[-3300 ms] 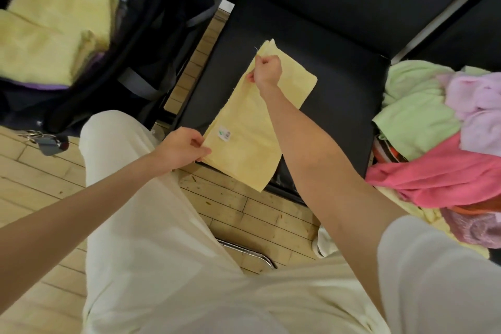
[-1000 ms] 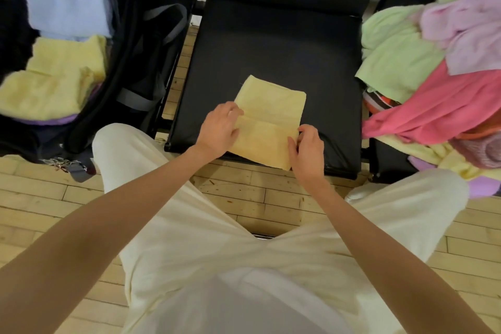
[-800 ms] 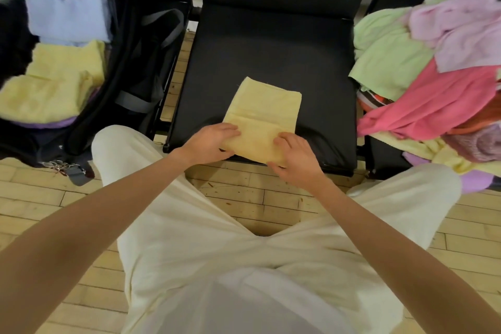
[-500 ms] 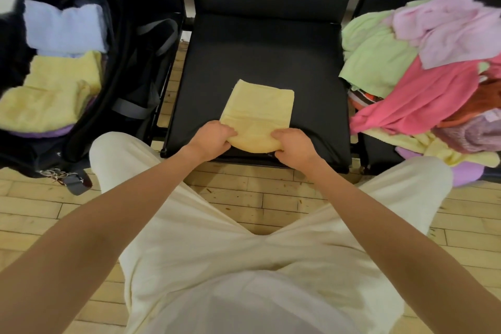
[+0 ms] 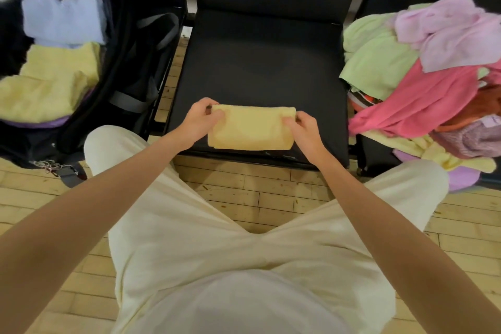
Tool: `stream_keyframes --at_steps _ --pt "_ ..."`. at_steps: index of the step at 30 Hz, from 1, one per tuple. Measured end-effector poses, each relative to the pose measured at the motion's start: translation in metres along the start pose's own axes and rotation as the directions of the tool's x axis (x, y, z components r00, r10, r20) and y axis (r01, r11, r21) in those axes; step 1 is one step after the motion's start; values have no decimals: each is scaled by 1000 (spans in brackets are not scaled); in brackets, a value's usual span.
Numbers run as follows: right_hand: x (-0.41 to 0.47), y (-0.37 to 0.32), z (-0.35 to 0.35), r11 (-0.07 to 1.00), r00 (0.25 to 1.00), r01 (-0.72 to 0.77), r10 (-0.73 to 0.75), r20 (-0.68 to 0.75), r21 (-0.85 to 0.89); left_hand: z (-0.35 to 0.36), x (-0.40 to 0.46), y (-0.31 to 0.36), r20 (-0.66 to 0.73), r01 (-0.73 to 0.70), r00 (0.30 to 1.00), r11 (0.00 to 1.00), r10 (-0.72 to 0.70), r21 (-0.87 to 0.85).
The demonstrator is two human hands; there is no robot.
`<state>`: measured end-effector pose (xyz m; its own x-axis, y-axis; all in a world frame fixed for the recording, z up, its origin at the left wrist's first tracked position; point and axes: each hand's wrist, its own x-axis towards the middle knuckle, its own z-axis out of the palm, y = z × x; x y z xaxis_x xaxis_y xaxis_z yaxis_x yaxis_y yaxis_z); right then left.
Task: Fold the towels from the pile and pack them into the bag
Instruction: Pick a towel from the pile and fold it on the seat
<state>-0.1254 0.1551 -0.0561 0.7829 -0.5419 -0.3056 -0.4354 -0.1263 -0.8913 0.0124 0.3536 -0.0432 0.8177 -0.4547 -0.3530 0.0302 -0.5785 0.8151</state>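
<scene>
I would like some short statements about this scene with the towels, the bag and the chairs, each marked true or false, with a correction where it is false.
1. Both hands hold the folded yellow towel at its ends. True: the left hand grips one end and the right hand the other.
2. The black bag is empty. False: it already holds a light blue towel and yellow towels.
3. The pile of unfolded towels lies on the person's right. True.
4. The towel in the hands is pink. False: it is yellow; a pink towel lies in the pile.
5. The floor is covered with carpet. False: it is a wooden floor.
</scene>
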Motion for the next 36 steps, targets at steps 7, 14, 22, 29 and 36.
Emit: stream_keyframes --at_steps 7,14,22,29,36 --pt "32 1 26 974 978 -209 206 -45 -82 18 26 -5 -27 299 946 902 -323 -311" --pt "28 11 26 922 986 -166 163 -39 -349 29 24 -19 -73 173 984 960 -160 220" --pt "20 7 19 867 945 -300 327 0 -398 36 7 -22 -116 246 968 935 -223 255" --pt "1 14 36 839 951 -293 307 -45 -458 39 -11 -19 -66 242 970 929 -233 281" --pt "-4 -17 58 946 956 -292 295 1 -144 -3 -12 -15 -29 280 960 956 -279 84"
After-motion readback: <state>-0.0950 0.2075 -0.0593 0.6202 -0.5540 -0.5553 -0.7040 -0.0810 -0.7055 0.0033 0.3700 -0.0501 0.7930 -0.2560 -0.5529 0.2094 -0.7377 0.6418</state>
